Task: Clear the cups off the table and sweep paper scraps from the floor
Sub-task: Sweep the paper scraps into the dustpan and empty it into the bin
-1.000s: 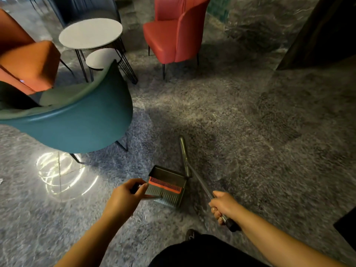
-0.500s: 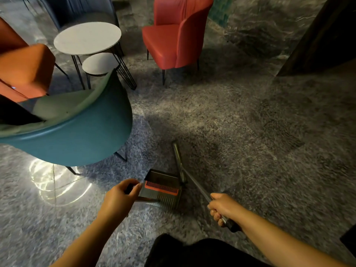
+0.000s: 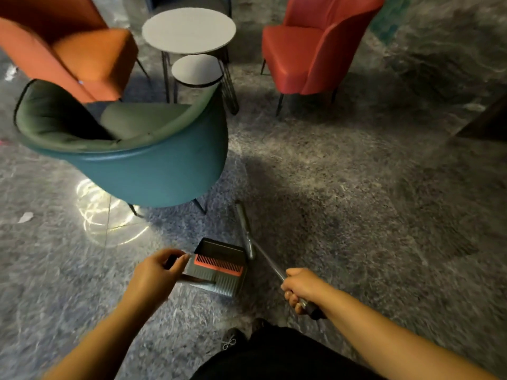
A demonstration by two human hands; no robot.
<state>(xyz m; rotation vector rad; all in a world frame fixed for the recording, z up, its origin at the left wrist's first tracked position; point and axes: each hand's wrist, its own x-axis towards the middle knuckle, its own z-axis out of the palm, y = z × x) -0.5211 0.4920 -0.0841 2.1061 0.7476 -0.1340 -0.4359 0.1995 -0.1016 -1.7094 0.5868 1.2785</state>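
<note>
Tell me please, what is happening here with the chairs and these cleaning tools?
A person stands behind the teal chair with sweeping tools. The left hand grips the dustpan's handle; the dustpan hangs low over the grey floor. The right hand grips the broom handle. A white paper scrap lies on the floor, far left, not yet swept. The two round tables show no cups.

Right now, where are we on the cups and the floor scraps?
Cups look done: both round tables, large and small, show no cups. In hand: left hand grips the dustpan handle, right hand grips the broom handle. Left: a white paper scrap lies on the floor left of the teal chair, another beside the orange chair.
</note>
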